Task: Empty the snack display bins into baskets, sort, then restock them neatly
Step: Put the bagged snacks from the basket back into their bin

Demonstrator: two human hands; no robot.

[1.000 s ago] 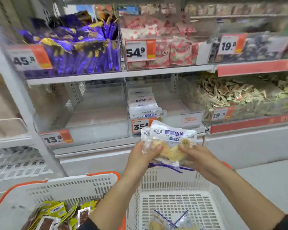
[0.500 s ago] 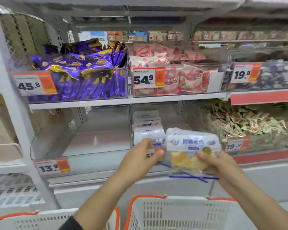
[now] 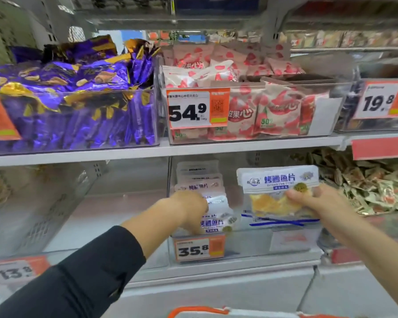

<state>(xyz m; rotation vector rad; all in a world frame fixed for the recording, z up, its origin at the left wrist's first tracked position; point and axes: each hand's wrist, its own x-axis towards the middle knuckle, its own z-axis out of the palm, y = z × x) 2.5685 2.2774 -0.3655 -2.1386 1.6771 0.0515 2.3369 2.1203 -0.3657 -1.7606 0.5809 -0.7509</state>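
Shop aisle, white metal shelving (image 3: 147,152) w/ clear plastic bins on two levels; you're facing the lower row. Top row, 9 to 3 o'clock: purple wrappers (image 3: 78,92), pink-and-white packs (image 3: 239,95) behind the 54.9 tag, then a dark lot at the far 3 o'clock edge, blurred.

Lower row: the bin at 9 o'clock (image 3: 67,216), tagged 13-something, looks bare inside as far as the clear wall shows. The centre bin (image 3: 285,244), tagged 35.8, is the one in hand. A row of white fish-slice packs (image 3: 200,180) stands along its left side, front to back. At 3 o'clock a heap of small green-and-tan packets (image 3: 365,187) fills the next bin.

Your left hand (image 3: 189,210) reaches in at the front of that row; fingers bend down onto the front pack (image 3: 216,222), but whether they pinch it or just steady it I can't tell — knuckles hide the tips. Your right hand (image 3: 317,203) grips a fish-slice pack, held (image 3: 278,191) upright just right of the row, thumb and fingers clamped on its right side, inside or just over the centre bin.

Progress, my read: emptying looks done for these two lower bins, and restock is under way w/ one row in place. Left to do: fill the right half of the centre bin, then the 9 o'clock bin. A basket rim (image 3: 198,312), orange, shows at 6 o'clock; contents not visible, so how much stock remains can't be judged.
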